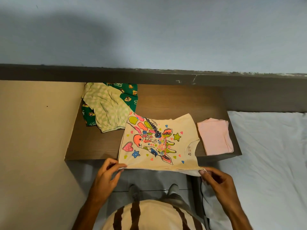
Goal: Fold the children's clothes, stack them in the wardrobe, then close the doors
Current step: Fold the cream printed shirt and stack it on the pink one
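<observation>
A cream children's T-shirt [159, 140] with a bright giraffe print lies flat on the brown wooden table [174, 102], its near edge hanging just over the table's front. My left hand [108, 173] pinches the shirt's near left corner. My right hand [216, 178] pinches its near right corner. A folded pink garment [215, 136] rests to the right of the shirt. Behind the shirt on the left, a crumpled pale green checked garment [108, 108] lies on top of a dark green cartoon-print garment [129, 95]. No wardrobe is in view.
A beige wall or panel [36, 130] borders the table on the left. A bed with a white sheet [269, 155] stands on the right. A grey ledge [149, 75] and blue wall rise behind the table. A black cable [201, 193] hangs beside the bed.
</observation>
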